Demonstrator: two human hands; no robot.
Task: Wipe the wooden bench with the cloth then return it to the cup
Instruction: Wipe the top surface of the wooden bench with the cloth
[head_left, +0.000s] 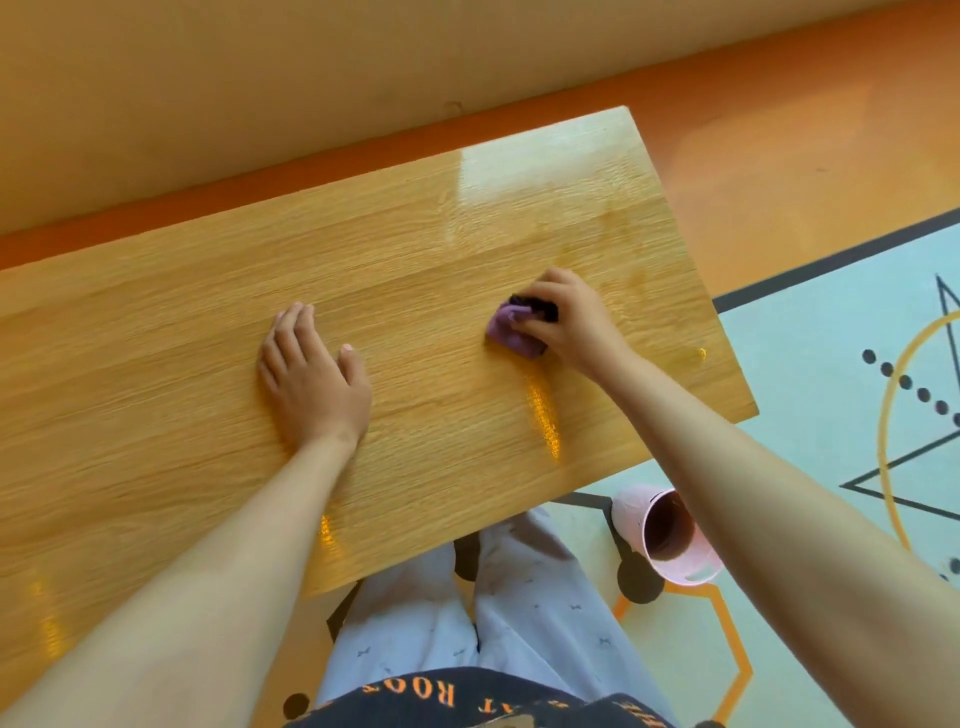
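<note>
The wooden bench (208, 322) fills the middle of the head view, glossy and light brown. My right hand (571, 317) grips a bunched purple and black cloth (511, 332) and holds it down on the bench's right part. My left hand (311, 374) rests flat on the bench near its middle, fingers straight. A pink cup (631, 512) stands on the floor below the bench's near right corner; my right forearm hides part of its rim, and nothing shows in its dark inside.
A beige wall runs behind the bench's far edge. The floor is orange at the right, with a pale mat (831, 364) printed with black and yellow lines. My legs in light trousers (519, 613) stand against the bench's near edge.
</note>
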